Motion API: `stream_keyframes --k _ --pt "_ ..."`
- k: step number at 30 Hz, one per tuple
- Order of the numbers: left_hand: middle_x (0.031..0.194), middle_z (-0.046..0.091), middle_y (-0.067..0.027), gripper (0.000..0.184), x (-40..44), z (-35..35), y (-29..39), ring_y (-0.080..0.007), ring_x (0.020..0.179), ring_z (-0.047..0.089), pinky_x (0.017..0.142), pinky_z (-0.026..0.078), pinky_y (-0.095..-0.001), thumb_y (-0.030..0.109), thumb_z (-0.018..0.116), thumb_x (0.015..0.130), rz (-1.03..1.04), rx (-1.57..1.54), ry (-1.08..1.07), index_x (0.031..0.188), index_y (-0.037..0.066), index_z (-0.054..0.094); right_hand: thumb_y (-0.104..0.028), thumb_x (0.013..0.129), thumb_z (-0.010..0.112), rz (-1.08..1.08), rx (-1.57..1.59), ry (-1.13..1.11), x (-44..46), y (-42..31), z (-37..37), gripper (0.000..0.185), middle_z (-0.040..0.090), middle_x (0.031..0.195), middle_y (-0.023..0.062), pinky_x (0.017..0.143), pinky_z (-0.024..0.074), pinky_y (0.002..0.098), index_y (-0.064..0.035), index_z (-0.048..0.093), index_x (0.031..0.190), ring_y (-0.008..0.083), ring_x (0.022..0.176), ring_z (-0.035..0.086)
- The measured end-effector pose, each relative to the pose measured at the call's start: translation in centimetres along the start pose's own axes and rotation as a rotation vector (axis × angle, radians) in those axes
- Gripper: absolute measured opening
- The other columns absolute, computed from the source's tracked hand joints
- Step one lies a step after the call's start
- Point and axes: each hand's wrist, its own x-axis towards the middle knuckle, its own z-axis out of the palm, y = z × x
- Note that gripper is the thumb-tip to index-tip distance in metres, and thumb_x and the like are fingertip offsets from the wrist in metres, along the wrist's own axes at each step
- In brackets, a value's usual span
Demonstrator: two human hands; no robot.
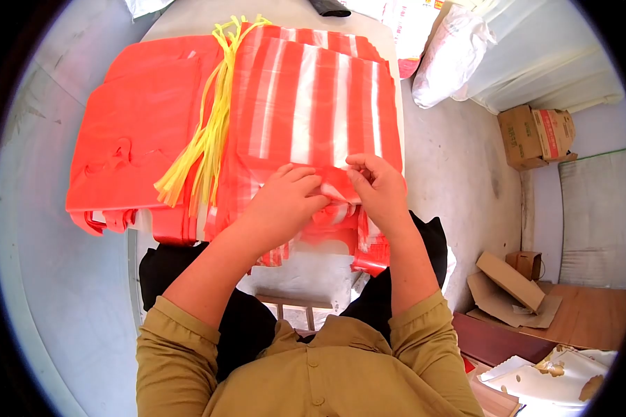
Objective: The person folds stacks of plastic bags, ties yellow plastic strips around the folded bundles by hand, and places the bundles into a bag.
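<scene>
A stack of red-and-white striped plastic bags (pixel 302 104) lies on the table, its near end gathered and crumpled between my hands. My left hand (pixel 289 201) has its fingers curled on that gathered end. Thumb and forefinger of my right hand (pixel 381 186) pinch the top bag close to its near end. A bundle of yellow ties (pixel 212 132) lies along the left side of the striped stack. Further left rests a pile of plain red plastic bags (pixel 135 132), with handle loops hanging over the table's front edge.
The pale table (pixel 188 19) ends just in front of my lap. A white sack (pixel 453 55) stands beyond its right side. Cardboard boxes (pixel 528 137) sit by the right wall, and flattened cardboard (pixel 511 288) lies on a wooden surface (pixel 595 313) at lower right.
</scene>
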Motion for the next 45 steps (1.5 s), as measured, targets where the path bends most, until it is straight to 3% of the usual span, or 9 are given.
stream_keyframes --k 9,15,21,27,30,36,39,42,45 --pt "0.115 0.068 -0.0107 0.025 -0.1 0.0 0.0 -0.0305 0.123 0.061 0.105 0.048 -0.0466 0.012 0.071 0.079 -0.015 -0.022 -0.005 0.103 0.008 0.077 -0.007 0.096 0.071 -0.186 -0.122 0.078 0.2 1.0 0.9 0.029 0.07 0.118 0.0104 0.083 0.0551 0.0312 -0.0024 0.07 0.125 0.0199 0.095 0.067" --pt "0.117 0.067 -0.011 0.026 0.0 -0.1 0.0 -0.0303 0.124 0.06 0.106 0.047 -0.0477 0.01 0.071 0.078 -0.013 -0.004 -0.021 0.104 0.008 0.077 -0.01 0.092 0.076 -0.208 -0.305 0.05 -0.3 2.2 -0.5 0.039 0.071 0.119 0.0122 0.097 0.0529 0.0389 -0.0025 0.068 0.129 0.028 0.111 0.066" --pt "0.118 0.068 -0.0115 0.027 -0.1 0.1 0.0 -0.0312 0.125 0.061 0.107 0.047 -0.0482 0.01 0.071 0.078 -0.01 -0.003 -0.007 0.104 0.008 0.076 -0.01 0.087 0.08 -0.305 -0.298 0.0 -0.9 1.9 0.0 0.047 0.071 0.118 0.0117 0.102 0.0509 0.0403 -0.0028 0.067 0.132 0.0291 0.116 0.064" --pt "0.118 0.068 -0.0111 0.024 -0.1 0.3 0.1 -0.0313 0.125 0.061 0.107 0.048 -0.0476 0.009 0.07 0.079 -0.024 -0.014 0.024 0.101 0.008 0.076 -0.008 0.087 0.079 -0.192 -0.224 0.027 -0.8 2.6 1.2 0.058 0.07 0.12 0.0112 0.102 0.051 0.0402 -0.0035 0.061 0.141 0.0274 0.116 0.063" --pt "0.118 0.068 -0.0109 0.023 -0.1 0.2 0.1 -0.0309 0.125 0.06 0.107 0.047 -0.0474 0.009 0.07 0.079 -0.034 -0.018 0.006 0.101 0.008 0.076 -0.013 0.085 0.081 -0.148 -0.223 0.058 -0.9 2.3 1.5 0.059 0.071 0.119 0.0152 0.103 0.0504 0.0449 -0.0055 0.061 0.14 0.034 0.117 0.064" --pt "0.123 0.068 -0.0111 0.028 -0.2 0.2 0.0 -0.0309 0.129 0.059 0.109 0.046 -0.048 0.01 0.07 0.08 -0.035 -0.024 -0.034 0.107 0.009 0.076 -0.013 0.084 0.081 -0.177 -0.292 0.047 -0.7 1.9 1.6 0.063 0.07 0.121 0.0174 0.1 0.0521 0.0461 -0.0069 0.059 0.143 0.0365 0.114 0.065" --pt "0.115 0.066 -0.0065 0.024 -0.2 0.1 0.1 -0.0281 0.125 0.059 0.113 0.044 -0.05 0.016 0.07 0.083 -0.037 0.008 -0.015 0.106 0.012 0.076 -0.012 0.083 0.081 -0.149 -0.369 0.07 -1.1 0.8 1.4 0.064 0.069 0.119 0.0181 0.097 0.0527 0.0468 -0.0077 0.058 0.143 0.0371 0.111 0.066" --pt "0.128 0.067 -0.0102 0.029 -0.2 -0.1 0.3 -0.0302 0.132 0.057 0.111 0.044 -0.0512 0.011 0.07 0.081 -0.058 -0.003 -0.063 0.109 0.009 0.076 -0.009 0.082 0.08 -0.216 -0.37 0.09 -1.2 1.2 1.2 0.059 0.071 0.11 0.0172 0.092 0.0531 0.0464 -0.0068 0.062 0.139 0.0366 0.103 0.067" --pt "0.127 0.067 -0.0095 0.029 -0.3 0.0 0.2 -0.03 0.131 0.058 0.111 0.045 -0.0512 0.012 0.07 0.081 -0.053 0.002 -0.057 0.109 0.01 0.076 -0.006 0.084 0.077 -0.17 -0.234 0.001 -0.9 1.4 0.9 0.048 0.073 0.099 0.0158 0.089 0.0533 0.0463 -0.0043 0.067 0.131 0.0357 0.094 0.069"
